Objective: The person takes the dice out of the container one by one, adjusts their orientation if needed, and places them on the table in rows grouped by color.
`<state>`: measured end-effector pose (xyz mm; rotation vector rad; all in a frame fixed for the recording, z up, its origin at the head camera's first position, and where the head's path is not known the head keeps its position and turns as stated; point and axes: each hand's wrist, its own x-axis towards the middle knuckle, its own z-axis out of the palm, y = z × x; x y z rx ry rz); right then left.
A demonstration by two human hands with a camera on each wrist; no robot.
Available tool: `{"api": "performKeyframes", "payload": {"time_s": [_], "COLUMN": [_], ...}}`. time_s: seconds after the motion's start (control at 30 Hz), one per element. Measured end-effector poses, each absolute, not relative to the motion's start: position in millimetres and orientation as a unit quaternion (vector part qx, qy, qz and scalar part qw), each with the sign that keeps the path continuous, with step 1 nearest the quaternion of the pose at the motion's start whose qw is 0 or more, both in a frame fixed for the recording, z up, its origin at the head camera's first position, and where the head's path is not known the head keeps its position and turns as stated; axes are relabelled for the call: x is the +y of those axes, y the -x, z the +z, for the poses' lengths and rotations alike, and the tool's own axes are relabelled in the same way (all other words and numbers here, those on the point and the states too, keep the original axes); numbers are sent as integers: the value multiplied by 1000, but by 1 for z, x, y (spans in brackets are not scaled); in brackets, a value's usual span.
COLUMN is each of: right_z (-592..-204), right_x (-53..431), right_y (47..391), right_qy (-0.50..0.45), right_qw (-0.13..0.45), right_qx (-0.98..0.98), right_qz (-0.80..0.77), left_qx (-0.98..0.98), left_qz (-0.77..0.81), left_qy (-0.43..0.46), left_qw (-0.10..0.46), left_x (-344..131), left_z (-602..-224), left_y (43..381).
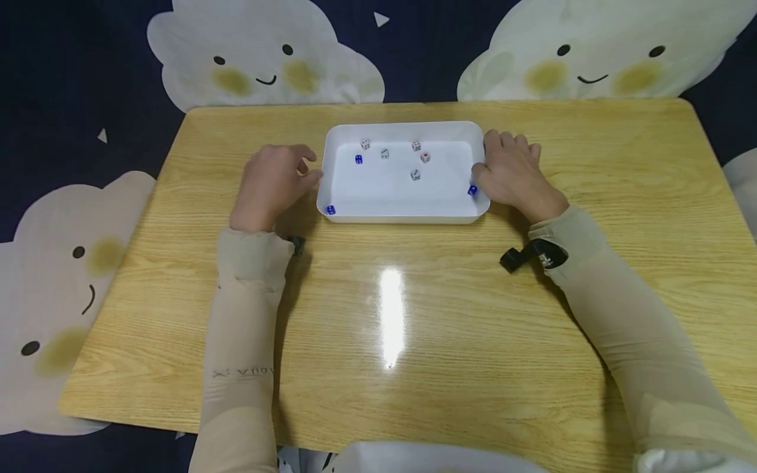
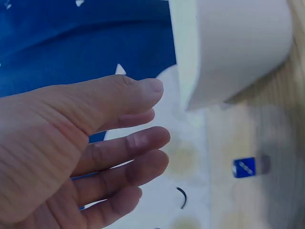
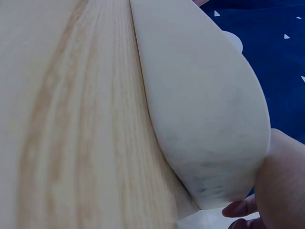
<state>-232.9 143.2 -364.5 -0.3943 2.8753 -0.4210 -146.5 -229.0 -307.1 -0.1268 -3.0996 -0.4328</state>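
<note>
A shallow white tray (image 1: 402,219) sits toward the far side of the table. Several white dice (image 1: 416,175) lie scattered in it, along with blue dice (image 1: 359,159). My right hand (image 1: 516,172) grips the tray's right end, thumb over the rim beside one of the blue dice. The right wrist view shows the tray's outer wall (image 3: 205,100) and only part of that hand. Just off the tray's left end, my left hand (image 1: 273,182) holds nothing, fingers loosely bent. A blue die (image 2: 244,167) lies on the wood near it, seen in the left wrist view.
The wooden table (image 1: 449,315) has a bright light reflection in its middle. Dark blue cloth (image 1: 420,46) with cloud faces borders the table. A white rounded object (image 1: 437,456) shows at the bottom edge. Both wrists wear black camera mounts (image 1: 535,255).
</note>
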Motion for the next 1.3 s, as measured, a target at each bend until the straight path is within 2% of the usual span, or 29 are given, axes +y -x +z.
{"api": "performKeyframes", "payload": {"time_s": [0.2, 0.47, 0.8, 1.3], "right_z": [-364, -364, -364, -365], "right_x": [143, 143, 143, 144], "right_y": [233, 233, 232, 233], "right_qy": [135, 134, 133, 135], "right_qw": [108, 108, 102, 99], "right_qx": [975, 975, 976, 975], "right_qz": [-141, -141, -141, -146], "left_qx": [-989, -986, -984, -985], "left_qz": [-125, -110, -66, -66], "left_qy": [72, 105, 143, 122], "left_qw": [-5, -73, -83, -105], "left_x": [-216, -205, -199, -195], "left_z": [-303, -306, -314, -318], "left_y": [143, 145, 146, 142]}}
